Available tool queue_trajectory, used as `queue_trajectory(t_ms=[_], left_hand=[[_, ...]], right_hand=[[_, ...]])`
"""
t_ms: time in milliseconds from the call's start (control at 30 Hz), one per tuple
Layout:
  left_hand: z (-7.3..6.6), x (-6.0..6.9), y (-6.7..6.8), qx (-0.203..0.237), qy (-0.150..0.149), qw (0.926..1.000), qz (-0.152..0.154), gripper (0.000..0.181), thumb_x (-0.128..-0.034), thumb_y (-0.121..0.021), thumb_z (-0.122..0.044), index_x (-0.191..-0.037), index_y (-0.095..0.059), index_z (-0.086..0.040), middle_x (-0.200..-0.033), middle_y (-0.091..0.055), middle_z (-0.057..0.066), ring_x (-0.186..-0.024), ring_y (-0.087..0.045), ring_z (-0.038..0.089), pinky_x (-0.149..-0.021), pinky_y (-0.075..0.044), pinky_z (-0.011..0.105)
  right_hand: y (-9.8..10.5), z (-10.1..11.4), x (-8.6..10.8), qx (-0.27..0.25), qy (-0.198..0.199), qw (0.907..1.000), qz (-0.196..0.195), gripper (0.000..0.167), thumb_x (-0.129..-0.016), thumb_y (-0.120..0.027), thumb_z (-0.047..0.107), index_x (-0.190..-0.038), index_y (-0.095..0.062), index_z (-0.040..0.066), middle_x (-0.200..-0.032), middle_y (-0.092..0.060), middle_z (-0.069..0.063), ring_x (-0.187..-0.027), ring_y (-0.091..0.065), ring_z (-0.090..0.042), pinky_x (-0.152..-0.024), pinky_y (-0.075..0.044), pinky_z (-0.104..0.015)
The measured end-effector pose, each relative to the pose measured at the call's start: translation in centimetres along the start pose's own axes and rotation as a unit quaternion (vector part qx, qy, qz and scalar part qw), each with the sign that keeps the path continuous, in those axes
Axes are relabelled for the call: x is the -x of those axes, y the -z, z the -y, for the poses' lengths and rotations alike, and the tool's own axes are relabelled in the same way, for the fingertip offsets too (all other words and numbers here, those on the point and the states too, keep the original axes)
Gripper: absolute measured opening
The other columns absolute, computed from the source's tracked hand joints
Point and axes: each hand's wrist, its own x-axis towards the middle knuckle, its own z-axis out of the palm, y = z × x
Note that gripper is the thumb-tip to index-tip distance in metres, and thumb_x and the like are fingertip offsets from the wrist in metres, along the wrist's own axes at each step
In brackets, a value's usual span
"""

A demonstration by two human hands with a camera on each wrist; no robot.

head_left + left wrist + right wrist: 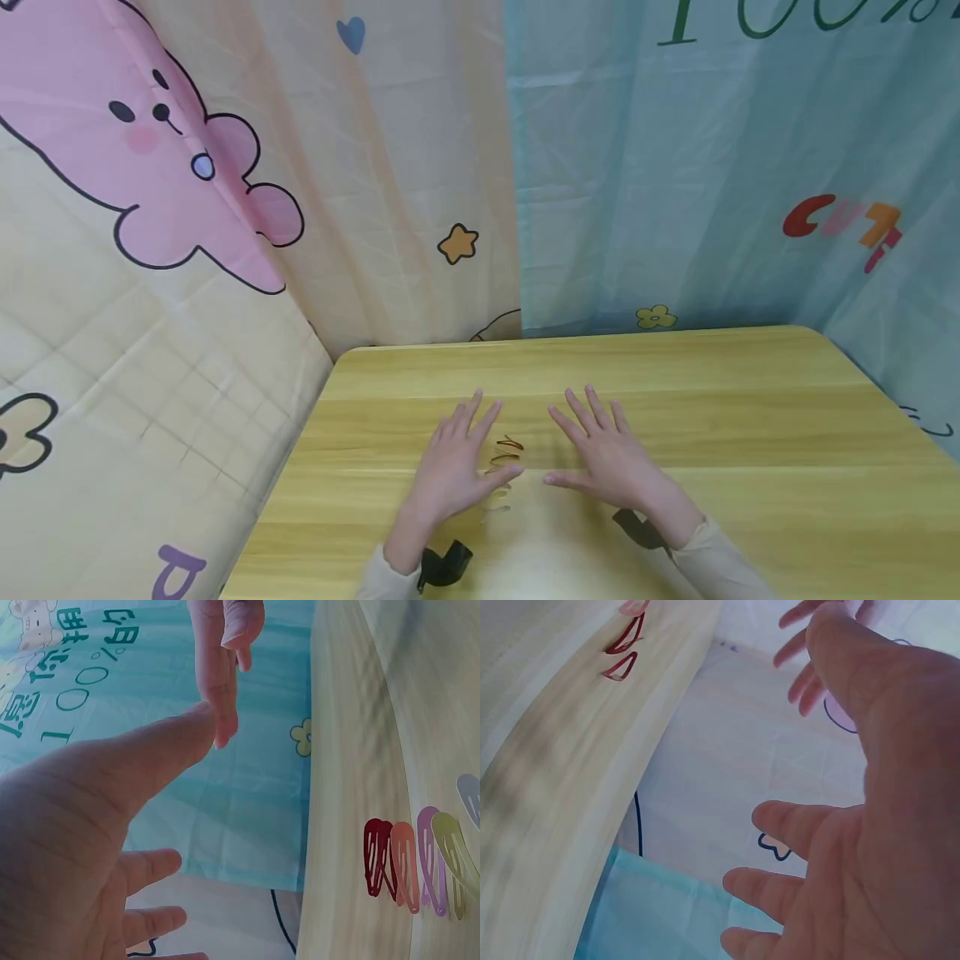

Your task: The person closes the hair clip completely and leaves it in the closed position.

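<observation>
Several snap hair clips lie in a row on the wooden table, among them a dark red clip (373, 859), an orange-pink clip (405, 866), a purple clip (430, 859) and a yellow-green clip (451, 851). In the head view the row of hair clips (506, 457) shows just right of my left hand (453, 471), which partly covers it. That hand hovers over the table with fingers spread, holding nothing. My right hand (611, 462) is likewise spread above the table, to the right of the clips and apart from them. Dark red clips (622, 667) also appear in the right wrist view.
The light wooden table (712, 400) has rounded far corners. Behind it hang a cream printed curtain (397, 167) and a blue curtain (637, 167). A dark strap (446, 565) sits at the left wrist, and another dark strap (637, 529) at the right.
</observation>
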Motion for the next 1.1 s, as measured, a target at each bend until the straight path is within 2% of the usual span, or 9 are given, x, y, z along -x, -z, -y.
queue_trajectory(t_ms=[133,233,333,433,567,767,867,967,1100], left_hand=[[0.6,0.0,0.2,0.018,0.003,0.9998,-0.006,0.086,-0.0798,-0.059,-0.067,-0.147,-0.035,-0.019,-0.150,-0.030,0.014,-0.129,-0.037,0.039,-0.096,-0.035,0.057],[1.0,0.1,0.3,0.032,0.013,0.9994,0.009,0.089,-0.0762,-0.059,-0.071,-0.144,-0.040,-0.018,-0.145,-0.038,0.014,-0.122,-0.045,0.038,-0.091,-0.041,0.055],[1.4,0.3,0.2,0.043,0.023,0.9984,0.029,0.088,-0.0727,-0.061,-0.074,-0.138,-0.047,-0.016,-0.134,-0.048,0.011,-0.113,-0.052,0.032,-0.085,-0.045,0.050],[1.8,0.5,0.0,0.053,0.027,0.9972,0.046,0.081,-0.0707,-0.066,-0.071,-0.127,-0.055,-0.013,-0.119,-0.056,0.008,-0.097,-0.058,0.025,-0.072,-0.049,0.040],[2.2,0.8,-0.3,0.066,0.028,0.9951,0.069,0.065,-0.0702,-0.071,-0.065,-0.107,-0.061,-0.012,-0.099,-0.059,0.005,-0.073,-0.054,0.014,-0.056,-0.044,0.029],[3.0,1.1,-0.7,0.103,0.013,0.9889,0.106,0.050,-0.0679,-0.076,-0.059,-0.081,-0.060,-0.014,-0.071,-0.055,-0.008,-0.055,-0.043,0.004,-0.049,-0.038,0.023],[3.7,1.2,-1.0,0.139,0.008,0.9811,0.135,0.047,-0.0674,-0.078,-0.057,-0.077,-0.060,-0.014,-0.065,-0.052,-0.012,-0.052,-0.042,0.003,-0.048,-0.037,0.023],[4.3,1.2,-1.2,0.163,0.016,0.9724,0.167,0.046,-0.0672,-0.079,-0.054,-0.076,-0.060,-0.014,-0.064,-0.051,-0.013,-0.053,-0.043,0.003,-0.049,-0.037,0.023],[4.6,1.3,-1.4,0.171,0.024,0.9671,0.186,0.045,-0.0666,-0.081,-0.053,-0.076,-0.060,-0.014,-0.064,-0.052,-0.012,-0.054,-0.043,0.004,-0.050,-0.037,0.023]], right_hand=[[-0.2,-0.3,-0.2,-0.004,0.003,0.9999,-0.013,0.087,-0.083,-0.050,0.070,-0.145,-0.038,0.010,-0.149,-0.030,-0.020,-0.136,-0.020,-0.044,-0.101,-0.022,-0.063],[-0.3,-0.4,-0.4,-0.021,0.000,0.9995,-0.023,0.087,-0.083,-0.049,0.071,-0.144,-0.039,0.010,-0.146,-0.034,-0.020,-0.134,-0.026,-0.043,-0.099,-0.027,-0.063],[-0.4,-0.4,-0.5,-0.036,-0.008,0.9990,-0.027,0.086,-0.083,-0.051,0.070,-0.144,-0.040,0.010,-0.143,-0.038,-0.020,-0.131,-0.032,-0.042,-0.098,-0.030,-0.061],[-0.3,-0.4,-0.6,-0.048,-0.015,0.9985,-0.024,0.084,-0.083,-0.054,0.068,-0.143,-0.041,0.010,-0.140,-0.042,-0.019,-0.129,-0.036,-0.042,-0.097,-0.032,-0.060],[-0.3,-0.3,-0.7,-0.067,-0.020,0.9974,-0.014,0.079,-0.084,-0.058,0.062,-0.139,-0.045,0.007,-0.134,-0.048,-0.019,-0.125,-0.041,-0.042,-0.095,-0.035,-0.059],[-0.4,-0.3,-0.7,-0.090,-0.036,0.9953,0.004,0.073,-0.086,-0.055,0.062,-0.133,-0.051,0.006,-0.127,-0.054,-0.015,-0.118,-0.049,-0.035,-0.094,-0.039,-0.055],[-0.3,-0.4,-0.8,-0.101,-0.046,0.9937,0.015,0.072,-0.086,-0.052,0.064,-0.128,-0.054,0.006,-0.123,-0.057,-0.013,-0.115,-0.052,-0.032,-0.094,-0.040,-0.052],[-0.3,-0.6,-0.8,-0.111,-0.051,0.9921,0.024,0.071,-0.086,-0.050,0.067,-0.122,-0.058,0.006,-0.116,-0.060,-0.010,-0.108,-0.055,-0.028,-0.091,-0.042,-0.048],[-0.2,-0.7,-0.9,-0.119,-0.051,0.9913,0.024,0.067,-0.086,-0.048,0.067,-0.114,-0.061,0.007,-0.103,-0.063,-0.005,-0.095,-0.057,-0.022,-0.082,-0.045,-0.044]])
